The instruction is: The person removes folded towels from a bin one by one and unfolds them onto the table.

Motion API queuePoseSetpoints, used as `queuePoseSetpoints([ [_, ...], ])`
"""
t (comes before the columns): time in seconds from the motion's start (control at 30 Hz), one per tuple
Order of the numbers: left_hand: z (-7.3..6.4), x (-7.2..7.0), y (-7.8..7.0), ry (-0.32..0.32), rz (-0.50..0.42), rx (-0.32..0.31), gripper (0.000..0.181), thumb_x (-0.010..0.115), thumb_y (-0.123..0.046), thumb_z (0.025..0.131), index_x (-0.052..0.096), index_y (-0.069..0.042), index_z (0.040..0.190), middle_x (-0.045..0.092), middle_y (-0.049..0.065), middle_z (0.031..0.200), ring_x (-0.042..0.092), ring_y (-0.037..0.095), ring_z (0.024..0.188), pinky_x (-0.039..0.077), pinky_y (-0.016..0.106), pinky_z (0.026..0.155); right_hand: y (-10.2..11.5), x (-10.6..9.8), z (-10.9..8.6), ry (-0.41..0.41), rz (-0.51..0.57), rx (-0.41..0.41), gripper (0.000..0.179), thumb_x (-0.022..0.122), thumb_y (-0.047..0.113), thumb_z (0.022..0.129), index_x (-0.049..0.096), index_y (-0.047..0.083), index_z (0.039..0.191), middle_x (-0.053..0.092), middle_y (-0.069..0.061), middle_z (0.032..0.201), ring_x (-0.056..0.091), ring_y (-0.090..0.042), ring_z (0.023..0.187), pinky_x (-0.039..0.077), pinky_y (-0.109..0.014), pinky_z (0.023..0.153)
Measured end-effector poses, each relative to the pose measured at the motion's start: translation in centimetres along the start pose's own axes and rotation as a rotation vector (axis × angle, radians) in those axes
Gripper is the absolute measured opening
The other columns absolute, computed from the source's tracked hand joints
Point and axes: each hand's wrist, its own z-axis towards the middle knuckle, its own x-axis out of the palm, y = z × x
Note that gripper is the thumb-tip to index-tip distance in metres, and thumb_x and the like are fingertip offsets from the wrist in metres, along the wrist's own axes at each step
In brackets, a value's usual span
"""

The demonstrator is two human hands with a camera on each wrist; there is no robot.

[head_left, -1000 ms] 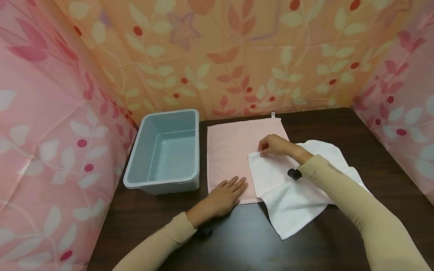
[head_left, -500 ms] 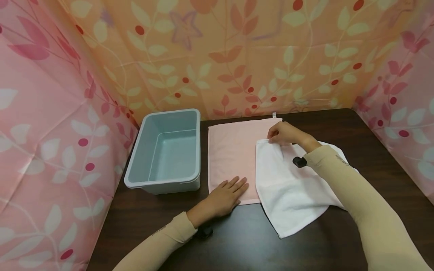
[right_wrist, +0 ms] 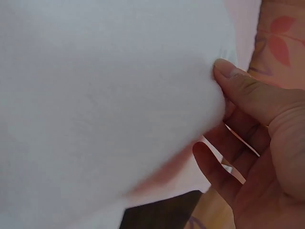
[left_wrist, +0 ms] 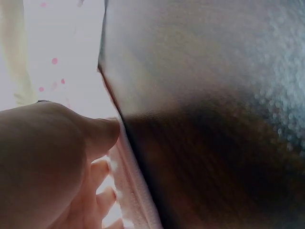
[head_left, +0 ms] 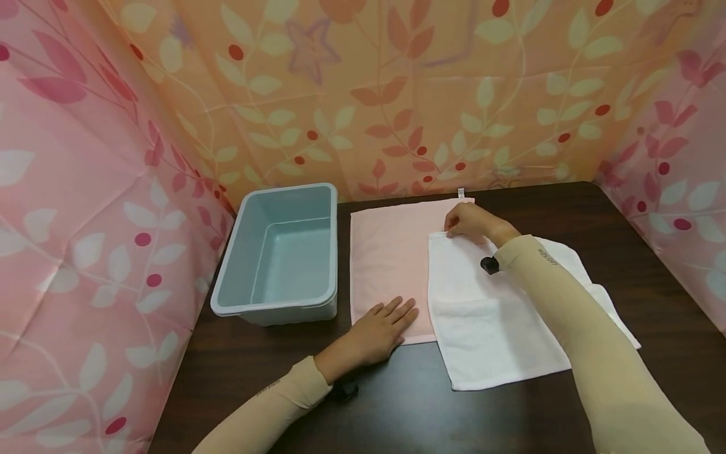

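A pink towel lies flat on the dark table, with a small white tag at its far right corner. My left hand rests on its near edge with fingers straight; the left wrist view shows the thumb along that edge. A white towel covers the pink one's right part and spreads onto the table. My right hand pinches the white towel's far left corner between thumb and fingers. In the right wrist view the thumb presses on the white cloth, and the lower fingers are apart from it.
A pale blue plastic tub stands on the table to the left of the pink towel. Flowered curtains enclose the table at the back and both sides. Bare dark table shows in front of the towels.
My right hand has carried the white towel's corner away from me and slightly right. The white towel's near part has spread flatter. My left hand has stayed in place.
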Motion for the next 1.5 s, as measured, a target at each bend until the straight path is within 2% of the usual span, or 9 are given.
queuePoseSetpoints([
  [0.13, 0.1, -0.1, -0.2, -0.002, -0.002, 0.013, 0.058, 0.039, -0.032, 0.106, 0.02, -0.019, 0.159, 0.017, -0.001, 0.168, 0.018, 0.021, 0.156, 0.029, 0.043, 0.123, -0.1, 0.7, -0.4, -0.005, -0.006, 0.027, 0.005, 0.076, 0.01, 0.085, 0.071, 0.008, 0.084, 0.067, -0.005, 0.084, 0.055, -0.021, 0.087, 0.043, -0.035, 0.086],
  [0.27, 0.1, -0.3, -0.3, 0.007, 0.0, 0.009, 0.058, 0.04, -0.032, 0.106, 0.02, -0.019, 0.159, 0.017, -0.001, 0.168, 0.018, 0.021, 0.156, 0.029, 0.042, 0.123, 0.0, 0.6, -0.9, -0.05, -0.012, 0.018, 0.006, 0.075, 0.01, 0.086, 0.069, 0.008, 0.087, 0.066, -0.007, 0.086, 0.055, -0.023, 0.088, 0.044, -0.037, 0.086],
  [0.5, 0.4, -1.0, -0.4, 0.008, -0.024, -0.017, 0.06, 0.043, -0.03, 0.105, 0.021, -0.015, 0.159, 0.017, 0.001, 0.168, 0.02, 0.021, 0.156, 0.03, 0.04, 0.123, -1.0, -2.8, -3.3, -0.136, -0.026, 0.036, 0.014, 0.071, 0.011, 0.089, 0.07, 0.004, 0.101, 0.07, -0.013, 0.094, 0.061, -0.027, 0.089, 0.049, -0.044, 0.088],
  [0.6, 0.8, -1.2, -0.5, -0.02, -0.031, -0.015, 0.061, 0.043, -0.029, 0.105, 0.019, -0.013, 0.159, 0.015, 0.002, 0.168, 0.019, 0.022, 0.156, 0.03, 0.039, 0.123, -2.6, -4.4, -5.3, -0.149, -0.028, 0.083, 0.017, 0.07, 0.013, 0.091, 0.07, 0.003, 0.104, 0.072, -0.014, 0.098, 0.063, -0.028, 0.09, 0.051, -0.046, 0.087],
  [0.73, 1.7, -1.3, -0.7, -0.057, -0.025, 0.023, 0.063, 0.043, -0.03, 0.105, 0.017, -0.013, 0.16, 0.014, 0.002, 0.169, 0.019, 0.023, 0.156, 0.031, 0.039, 0.123, -5.6, -5.6, -8.3, -0.149, -0.032, 0.146, 0.019, 0.068, 0.014, 0.092, 0.07, 0.001, 0.106, 0.072, -0.017, 0.102, 0.064, -0.03, 0.093, 0.052, -0.048, 0.086],
  [0.97, 3.1, -0.9, -1.2, -0.022, 0.014, 0.032, 0.062, 0.039, -0.034, 0.106, 0.015, -0.016, 0.16, 0.014, -0.001, 0.169, 0.019, 0.023, 0.156, 0.032, 0.039, 0.122, -10.7, -4.9, -12.2, -0.069, -0.006, 0.231, 0.035, 0.069, 0.021, 0.092, 0.068, -0.002, 0.118, 0.068, -0.027, 0.116, 0.062, -0.038, 0.102, 0.049, -0.057, 0.092],
  [1.1, 3.4, -0.7, -1.3, -0.009, 0.019, 0.022, 0.061, 0.039, -0.035, 0.106, 0.016, -0.017, 0.16, 0.014, -0.003, 0.169, 0.019, 0.022, 0.156, 0.031, 0.039, 0.122, -11.6, -4.2, -13.0, -0.059, -0.009, 0.228, 0.037, 0.074, 0.024, 0.088, 0.07, -0.002, 0.115, 0.07, -0.022, 0.105, 0.062, -0.03, 0.093, 0.052, -0.047, 0.085],
  [1.23, 3.4, -0.6, -1.3, -0.011, 0.02, 0.013, 0.062, 0.039, -0.036, 0.106, 0.016, -0.018, 0.16, 0.014, -0.003, 0.169, 0.018, 0.021, 0.156, 0.03, 0.039, 0.123, -11.2, -4.7, -13.1, -0.08, -0.033, 0.226, 0.028, 0.076, 0.023, 0.086, 0.07, 0.0, 0.101, 0.068, -0.014, 0.091, 0.056, -0.024, 0.084, 0.047, -0.036, 0.074],
  [1.5, 3.1, -0.3, -1.4, -0.007, 0.029, -0.003, 0.062, 0.039, -0.036, 0.106, 0.015, -0.018, 0.16, 0.012, -0.004, 0.169, 0.016, 0.021, 0.156, 0.028, 0.038, 0.124, -11.1, -7.6, -14.1, -0.143, -0.056, 0.263, 0.026, 0.077, 0.029, 0.085, 0.072, 0.006, 0.096, 0.068, -0.013, 0.093, 0.053, -0.027, 0.088, 0.041, -0.035, 0.074],
])
